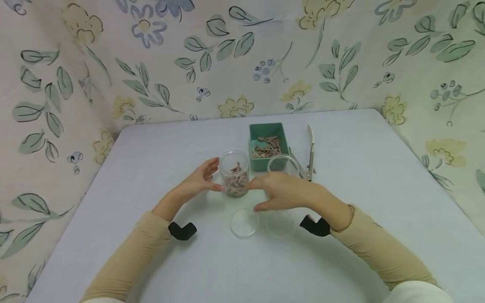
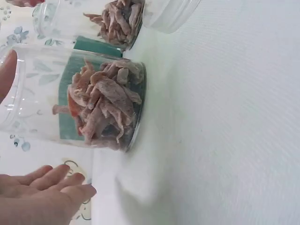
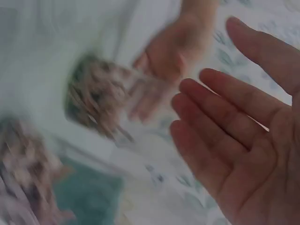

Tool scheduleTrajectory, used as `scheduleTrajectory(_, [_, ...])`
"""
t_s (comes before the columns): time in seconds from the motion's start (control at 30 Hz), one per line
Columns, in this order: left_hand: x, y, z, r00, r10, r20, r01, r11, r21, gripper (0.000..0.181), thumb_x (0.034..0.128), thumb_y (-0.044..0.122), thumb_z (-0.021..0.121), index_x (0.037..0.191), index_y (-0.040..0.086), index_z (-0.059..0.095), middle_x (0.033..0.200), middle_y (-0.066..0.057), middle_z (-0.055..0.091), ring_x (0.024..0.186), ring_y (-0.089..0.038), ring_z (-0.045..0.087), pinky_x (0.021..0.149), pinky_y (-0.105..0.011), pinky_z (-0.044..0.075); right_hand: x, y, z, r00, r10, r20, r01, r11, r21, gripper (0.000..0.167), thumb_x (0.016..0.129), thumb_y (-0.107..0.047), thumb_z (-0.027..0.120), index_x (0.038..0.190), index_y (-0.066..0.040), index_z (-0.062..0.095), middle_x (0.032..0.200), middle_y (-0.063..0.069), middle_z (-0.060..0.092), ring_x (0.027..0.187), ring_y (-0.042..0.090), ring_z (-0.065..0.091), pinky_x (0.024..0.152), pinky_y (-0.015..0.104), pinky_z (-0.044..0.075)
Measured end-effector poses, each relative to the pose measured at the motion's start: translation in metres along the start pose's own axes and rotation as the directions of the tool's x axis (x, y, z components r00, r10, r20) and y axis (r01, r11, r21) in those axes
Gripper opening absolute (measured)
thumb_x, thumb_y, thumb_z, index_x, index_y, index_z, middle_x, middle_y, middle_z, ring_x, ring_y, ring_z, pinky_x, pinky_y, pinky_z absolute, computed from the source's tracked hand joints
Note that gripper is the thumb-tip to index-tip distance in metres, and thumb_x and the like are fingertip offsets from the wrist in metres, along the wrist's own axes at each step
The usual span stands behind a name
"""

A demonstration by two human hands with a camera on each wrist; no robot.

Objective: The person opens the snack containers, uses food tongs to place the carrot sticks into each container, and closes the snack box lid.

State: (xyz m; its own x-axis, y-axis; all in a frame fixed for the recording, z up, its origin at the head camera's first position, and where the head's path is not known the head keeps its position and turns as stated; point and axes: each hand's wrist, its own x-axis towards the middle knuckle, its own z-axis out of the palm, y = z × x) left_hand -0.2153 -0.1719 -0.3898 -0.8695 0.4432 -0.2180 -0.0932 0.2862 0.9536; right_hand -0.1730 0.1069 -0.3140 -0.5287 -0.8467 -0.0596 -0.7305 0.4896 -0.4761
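A clear jar (image 1: 235,182) stands upright, its lower part filled with pinkish-brown dried meat-like strips (image 2: 105,101). Beside its left wall is my left hand (image 1: 198,180), with fingers and thumb spread apart; in the left wrist view the fingers show a gap from the jar. My right hand (image 1: 286,191) hovers between that jar and a second clear jar (image 1: 284,164), which also holds strips and is partly hidden behind the hand. In the right wrist view my right palm (image 3: 243,136) faces the camera, fingers extended and holding nothing. Two clear round lids (image 1: 244,223) lie in front of the jars.
Behind the jars sits a green rectangular tray (image 1: 254,134) with more strips. To its right lies a long metal tool (image 1: 311,153) resembling tongs, partly hidden, with small scraps near it. A floral curtain (image 1: 235,63) hangs behind the white table (image 1: 170,261).
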Motion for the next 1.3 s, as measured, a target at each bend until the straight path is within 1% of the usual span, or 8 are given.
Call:
scheduleTrajectory(0.2, [0.022,-0.006,0.014,0.993,0.072,0.098,-0.065,0.995,-0.070,0.099,0.0760,-0.003,0.077,0.154,0.004,0.017,0.160,-0.013,0.017,0.147,-0.029,0.013,0.118,-0.045,0.011,0.037,0.000,0.050,0.959,0.077,0.271,-0.059,0.996,-0.074,0.073,0.080,-0.026,0.081,0.141,-0.005,0.048,0.145,0.008,0.048,0.135,0.021,0.042,0.110,0.034,0.034])
scheduleTrajectory(0.4, [0.031,-0.005,0.028,0.995,0.097,0.005,-0.096,0.993,-0.066,0.085,0.0718,-0.006,0.080,0.144,0.002,0.037,0.149,-0.015,0.039,0.137,-0.031,0.035,0.113,-0.047,0.024,0.043,0.005,0.072,0.968,0.036,0.249,0.003,0.988,-0.154,0.077,0.074,-0.022,0.085,0.141,-0.006,0.050,0.143,0.007,0.050,0.132,0.019,0.045,0.108,0.031,0.036])
scheduleTrajectory(0.53, [0.023,0.000,0.031,0.992,0.075,-0.098,-0.080,0.996,-0.043,0.075,0.0744,-0.001,0.080,0.140,0.003,0.044,0.142,-0.014,0.048,0.131,-0.029,0.043,0.108,-0.045,0.033,0.030,0.006,0.050,0.985,-0.094,0.143,0.102,0.994,-0.049,0.076,0.075,-0.025,0.084,0.140,-0.005,0.050,0.142,0.007,0.051,0.131,0.020,0.047,0.107,0.034,0.039])
scheduleTrajectory(0.63, [0.014,0.004,0.031,0.982,0.107,-0.158,-0.110,0.994,-0.014,0.070,0.0770,0.001,0.078,0.139,0.002,0.045,0.138,-0.016,0.051,0.128,-0.029,0.045,0.105,-0.045,0.037,0.014,0.008,0.022,0.977,-0.206,-0.051,0.210,0.973,0.092,0.079,0.073,-0.025,0.086,0.140,-0.003,0.050,0.143,0.008,0.051,0.131,0.021,0.047,0.105,0.036,0.041])
scheduleTrajectory(0.77, [0.002,0.009,0.032,0.964,0.162,-0.209,-0.143,0.984,0.102,0.068,0.0738,0.004,0.082,0.134,0.001,0.050,0.138,-0.015,0.052,0.130,-0.028,0.045,0.106,-0.046,0.037,-0.003,0.012,-0.011,0.896,-0.211,-0.390,0.287,0.947,0.147,0.080,0.067,-0.015,0.090,0.136,0.003,0.052,0.139,0.014,0.054,0.126,0.027,0.052,0.097,0.042,0.048])
scheduleTrajectory(0.83, [-0.002,0.011,0.036,0.962,0.181,-0.203,-0.153,0.977,0.146,0.067,0.0711,0.006,0.085,0.130,0.002,0.054,0.139,-0.014,0.052,0.132,-0.027,0.045,0.107,-0.046,0.037,-0.007,0.013,-0.023,0.872,-0.147,-0.467,0.249,0.955,0.163,0.079,0.066,-0.010,0.090,0.135,0.004,0.053,0.137,0.015,0.055,0.125,0.029,0.052,0.096,0.046,0.048])
scheduleTrajectory(1.1, [-0.018,0.029,0.059,0.941,0.313,-0.130,-0.247,0.896,0.370,0.085,0.0636,0.011,0.090,0.138,-0.001,0.050,0.128,-0.013,0.061,0.117,-0.029,0.057,0.097,-0.047,0.046,-0.007,0.014,-0.036,0.964,-0.115,-0.241,0.154,0.977,0.146,0.078,0.072,-0.011,0.087,0.140,0.000,0.050,0.143,0.012,0.050,0.133,0.028,0.044,0.106,0.046,0.039])
scheduleTrajectory(1.3, [-0.024,0.037,0.069,0.946,0.316,-0.065,-0.269,0.884,0.382,0.085,0.0628,0.013,0.091,0.136,-0.002,0.051,0.127,-0.012,0.062,0.116,-0.027,0.058,0.097,-0.044,0.047,-0.004,0.017,-0.034,0.972,-0.173,-0.162,0.191,0.976,0.105,0.078,0.072,-0.011,0.087,0.140,-0.001,0.050,0.143,0.012,0.050,0.133,0.029,0.045,0.105,0.046,0.040])
